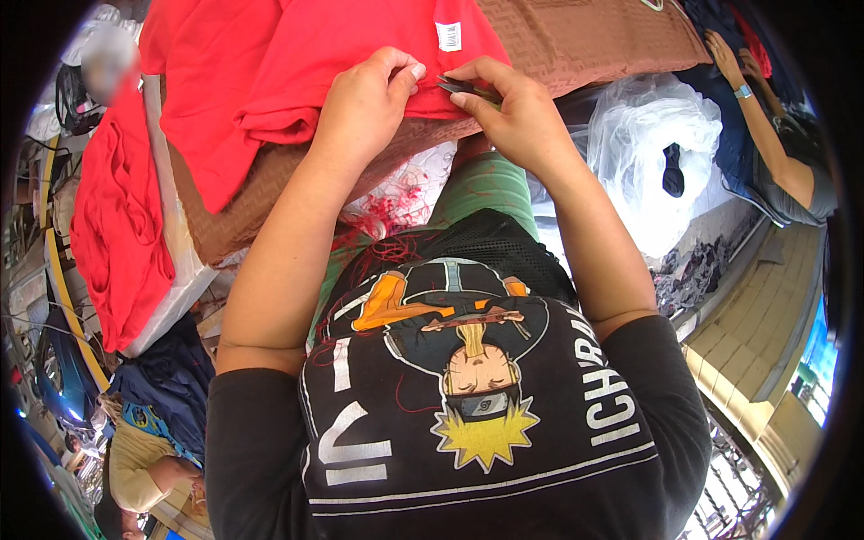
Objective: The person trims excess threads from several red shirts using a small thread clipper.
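A red garment (297, 54) with a white label (448, 37) lies over a brown patterned cloth surface in front of me. My left hand (371, 101) rests at the garment's near edge, thumb and forefinger pinched together. What they pinch is too small to make out. In my right hand (515, 110) is a small pair of dark thread snips (466, 88), its tips pointing left toward my left fingertips. The snips lie just over the red cloth; part of them is hidden by my fingers.
Red thread scraps (387, 211) lie below the table edge and on my lap. Another red garment (117, 225) hangs at the left. A clear plastic bag (648, 153) stands at the right. Other people work at the far right (765, 135) and lower left (144, 459).
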{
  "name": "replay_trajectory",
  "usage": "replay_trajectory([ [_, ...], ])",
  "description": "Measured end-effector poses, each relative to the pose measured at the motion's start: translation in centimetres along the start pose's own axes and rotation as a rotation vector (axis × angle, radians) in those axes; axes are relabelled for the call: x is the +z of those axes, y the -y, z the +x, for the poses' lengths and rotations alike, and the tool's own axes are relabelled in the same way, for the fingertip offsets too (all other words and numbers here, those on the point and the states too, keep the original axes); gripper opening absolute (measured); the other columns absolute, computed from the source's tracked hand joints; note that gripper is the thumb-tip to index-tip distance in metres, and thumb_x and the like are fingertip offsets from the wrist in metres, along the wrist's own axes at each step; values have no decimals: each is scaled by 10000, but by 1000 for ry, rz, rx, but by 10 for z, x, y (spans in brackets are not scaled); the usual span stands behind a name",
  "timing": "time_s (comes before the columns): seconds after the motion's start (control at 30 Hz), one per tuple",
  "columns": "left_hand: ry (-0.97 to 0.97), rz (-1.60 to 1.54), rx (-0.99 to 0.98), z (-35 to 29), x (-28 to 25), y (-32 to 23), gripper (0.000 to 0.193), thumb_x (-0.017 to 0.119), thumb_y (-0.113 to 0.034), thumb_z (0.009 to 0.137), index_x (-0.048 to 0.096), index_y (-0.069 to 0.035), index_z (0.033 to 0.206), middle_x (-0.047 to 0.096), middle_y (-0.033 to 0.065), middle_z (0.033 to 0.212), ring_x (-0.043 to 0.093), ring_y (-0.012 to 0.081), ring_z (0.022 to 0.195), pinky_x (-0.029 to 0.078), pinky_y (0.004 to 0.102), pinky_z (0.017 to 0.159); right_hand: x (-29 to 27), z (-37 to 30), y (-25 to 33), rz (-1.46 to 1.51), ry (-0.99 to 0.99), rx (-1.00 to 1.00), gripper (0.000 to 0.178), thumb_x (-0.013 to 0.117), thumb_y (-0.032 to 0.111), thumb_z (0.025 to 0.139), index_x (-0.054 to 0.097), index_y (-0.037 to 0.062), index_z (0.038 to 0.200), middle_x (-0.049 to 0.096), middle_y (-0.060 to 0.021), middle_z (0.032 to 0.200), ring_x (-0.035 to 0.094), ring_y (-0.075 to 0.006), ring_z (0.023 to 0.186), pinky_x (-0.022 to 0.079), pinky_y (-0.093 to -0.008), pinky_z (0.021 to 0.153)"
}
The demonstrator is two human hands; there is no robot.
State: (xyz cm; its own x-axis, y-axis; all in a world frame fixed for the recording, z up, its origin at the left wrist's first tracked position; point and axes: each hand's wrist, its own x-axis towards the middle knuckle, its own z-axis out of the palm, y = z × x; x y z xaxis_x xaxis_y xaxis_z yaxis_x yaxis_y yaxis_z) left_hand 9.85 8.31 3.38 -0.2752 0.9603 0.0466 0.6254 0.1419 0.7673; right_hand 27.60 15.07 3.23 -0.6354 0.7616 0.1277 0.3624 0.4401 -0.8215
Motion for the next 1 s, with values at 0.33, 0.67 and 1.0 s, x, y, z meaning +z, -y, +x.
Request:
replay_trajectory([
  [0.33, 311, -210, 642, -14, -104, -55, 385, 471, -273, 984, 667, -21, 770, 635, 121, 987, 580, 205, 914, 432, 319, 849, -23, 4, 14, -252, -91, -123, 226, 656, 200, 832, 630, 86, 1025, 652, -124, 955, 640, -317, 860, 498, -420, 744],
  [0.67, 108, 209, 460, -20, -56, -8, 214, 610, -115, 889, 649, -32, 1082, 643, 114, 1097, 601, 244, 1048, 437, 324, 948, -23, -10, -23, -314, -144, -255, 227, 690, 59, 734, 652, 98, 954, 636, -54, 989, 654, -264, 811, 525, -366, 689],
  [1.0, -46, 356, 181, 5, -53, 17, 203, 600, -189, 902, 667, -75, 1057, 660, 125, 1018, 646, 274, 921, 502, 346, 821, -26, 13, -24, 38, -193, 146, 259, 662, 275, 853, 678, 59, 995, 685, -174, 874, 663, -323, 835, 506, -382, 754],
])
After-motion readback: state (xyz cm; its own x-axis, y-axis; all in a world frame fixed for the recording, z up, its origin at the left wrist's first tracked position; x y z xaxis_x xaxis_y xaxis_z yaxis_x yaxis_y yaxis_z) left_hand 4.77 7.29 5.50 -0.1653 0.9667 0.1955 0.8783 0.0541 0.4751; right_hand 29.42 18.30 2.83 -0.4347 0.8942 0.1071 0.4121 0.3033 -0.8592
